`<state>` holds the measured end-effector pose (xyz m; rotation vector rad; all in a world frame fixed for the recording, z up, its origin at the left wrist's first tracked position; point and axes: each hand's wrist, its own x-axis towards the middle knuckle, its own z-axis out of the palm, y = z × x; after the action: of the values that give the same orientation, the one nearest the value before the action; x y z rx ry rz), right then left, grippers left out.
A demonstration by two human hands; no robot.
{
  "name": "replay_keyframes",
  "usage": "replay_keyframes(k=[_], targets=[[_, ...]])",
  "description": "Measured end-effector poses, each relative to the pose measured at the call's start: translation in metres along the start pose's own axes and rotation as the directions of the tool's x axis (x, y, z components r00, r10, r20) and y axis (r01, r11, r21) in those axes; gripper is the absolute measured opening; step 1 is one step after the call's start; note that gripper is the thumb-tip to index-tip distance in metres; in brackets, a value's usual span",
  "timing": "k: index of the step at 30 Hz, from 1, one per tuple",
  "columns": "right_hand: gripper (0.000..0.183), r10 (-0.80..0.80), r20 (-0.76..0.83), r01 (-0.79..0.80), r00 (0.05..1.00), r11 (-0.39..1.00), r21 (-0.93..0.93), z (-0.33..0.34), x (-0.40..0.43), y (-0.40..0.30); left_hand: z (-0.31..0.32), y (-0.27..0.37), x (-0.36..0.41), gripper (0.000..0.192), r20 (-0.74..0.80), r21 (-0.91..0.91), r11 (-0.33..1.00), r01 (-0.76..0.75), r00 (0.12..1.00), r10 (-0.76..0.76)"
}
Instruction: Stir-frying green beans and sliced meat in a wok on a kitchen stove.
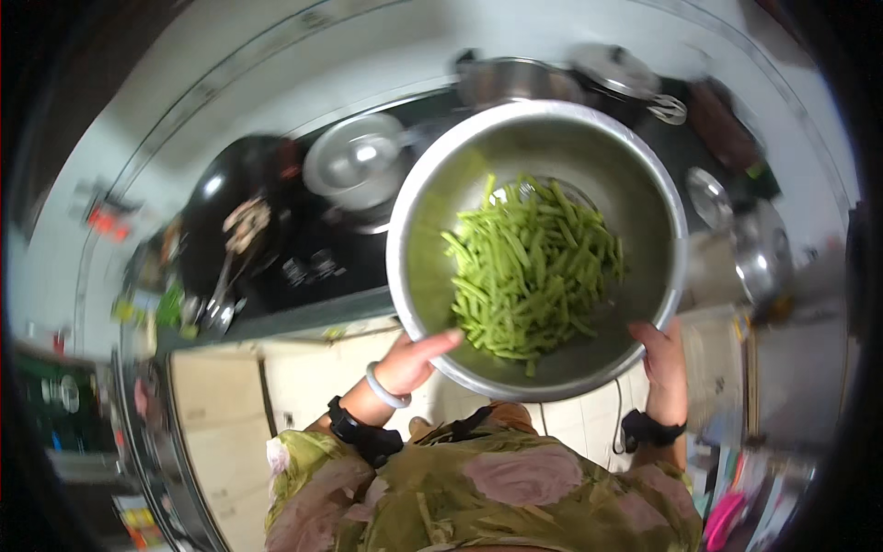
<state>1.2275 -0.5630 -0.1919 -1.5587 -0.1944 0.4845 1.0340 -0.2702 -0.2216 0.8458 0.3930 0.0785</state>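
Observation:
A wide stainless steel bowl [648,207] is held up in front of me, tilted so that its inside shows. Cut strips of a green vegetable, perhaps beans, [531,269] lie heaped in it. My left hand [410,362] grips the rim at the lower left, thumb over the edge. On the lower right, my right hand [662,348] holds the same rim, its thumb inside. The other fingers of both hands are mostly hidden beneath the bowl.
On the black stovetop [310,255] at the left stands a wok [221,179] holding some cooked pieces [247,221] and a ladle [222,303]. A translucent bowl [359,162] sits beside it. Behind are a metal pot [521,76] and a lidded pan [614,69]; metal bowls [759,252] stand right.

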Motion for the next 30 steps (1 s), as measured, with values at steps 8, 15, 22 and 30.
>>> replay_keyframes(k=[8,15,22,30], targets=[[0.058,-0.292,0.321,0.379,0.901,0.89,-0.255,0.232,-0.075,0.011,-0.126,-0.008,-0.249,0.035,-0.447,-0.03,0.969,-0.246,0.87,0.207],[0.072,-0.422,0.882,0.928,0.209,0.371,-0.042,0.463,-0.152,0.03,-0.192,-0.028,-0.41,0.038,-0.82,0.053,0.897,-0.439,0.493,0.29],[0.114,0.262,0.964,0.761,0.052,0.614,-0.208,0.628,-0.268,0.106,-0.242,-0.052,-0.438,0.043,-0.938,0.076,0.795,-0.602,0.228,0.262],[0.099,0.206,0.958,0.89,-0.2,0.448,0.089,0.704,-0.29,0.128,-0.306,-0.015,-0.432,0.051,-0.948,0.071,0.763,-0.643,0.194,0.252]])
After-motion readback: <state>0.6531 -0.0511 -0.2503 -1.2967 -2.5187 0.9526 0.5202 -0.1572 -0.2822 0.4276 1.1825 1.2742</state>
